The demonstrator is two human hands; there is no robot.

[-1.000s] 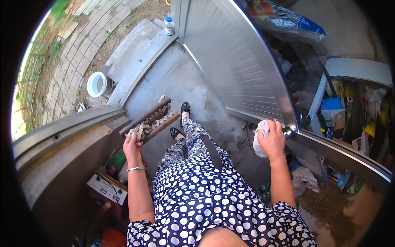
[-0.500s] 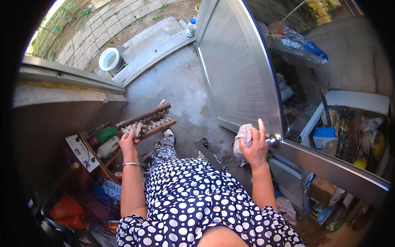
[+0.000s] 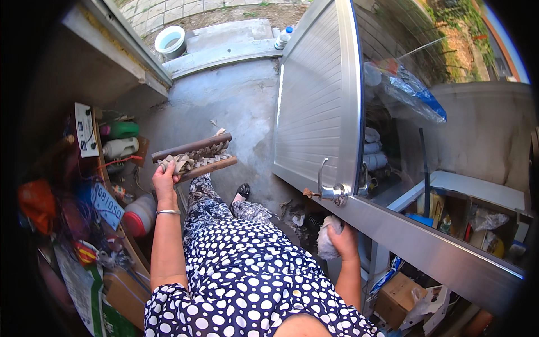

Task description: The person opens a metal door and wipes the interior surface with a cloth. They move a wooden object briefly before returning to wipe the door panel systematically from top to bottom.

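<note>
We've got our L hand (image 3: pixel 165 178) curled firmly round the near end of a brown, wood-like two-bar frame w/ beige woven strips (image 3: pixel 195 161), held out over the grey concrete floor (image 3: pixel 236 95), front-L of our body. Our R hand (image 3: pixel 343 240) is bent round a crumpled off-white cloth (image 3: pixel 326 238), some fingers hidden, near the curved silver metal handle (image 3: pixel 319 178) of the ribbed grey metal door (image 3: pixel 314 106). Btm R, we see a brown cardboard box (image 3: pixel 398 300); outside, a round white-and-grey plastic bucket (image 3: pixel 170 42) & a clear blue-capped plastic bottle (image 3: pixel 283 39), well apart.
</note>
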